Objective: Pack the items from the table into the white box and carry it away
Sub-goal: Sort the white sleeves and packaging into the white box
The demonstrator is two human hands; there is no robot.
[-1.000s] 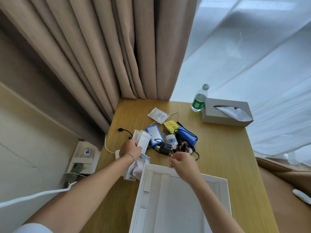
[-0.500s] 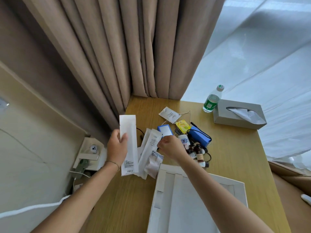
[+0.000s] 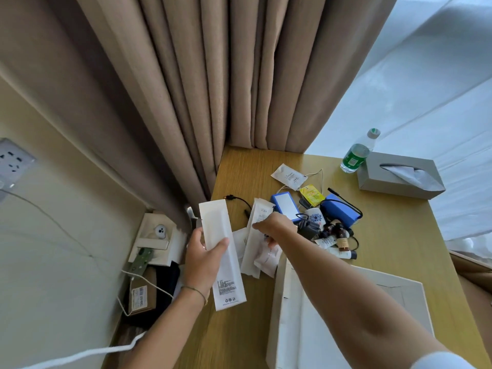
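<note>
My left hand (image 3: 203, 258) grips a long white packet (image 3: 223, 259) and holds it above the table's left edge. My right hand (image 3: 274, 228) reaches over a second long white packet (image 3: 253, 251) in a small heap of white sachets and pinches it. The white box (image 3: 394, 291) stands open at the near right, under my right forearm. Behind the hand lies a pile: a blue power bank (image 3: 285, 206), a blue case (image 3: 338, 211), a yellow sachet (image 3: 312, 194), small brown bottles (image 3: 341, 237), a black adapter (image 3: 308, 228) and a white sachet (image 3: 288, 176).
A water bottle (image 3: 356, 153) and a grey tissue box (image 3: 399, 175) stand at the far right of the wooden table (image 3: 394, 251). Curtains hang behind. Left of the table, on the floor, lie cardboard packaging (image 3: 153, 239), cables and a small brown box (image 3: 141, 295).
My left hand lifted the long white packet off the heap and holds it raised at the left. My right hand moved left from the box edge onto the white sachets.
</note>
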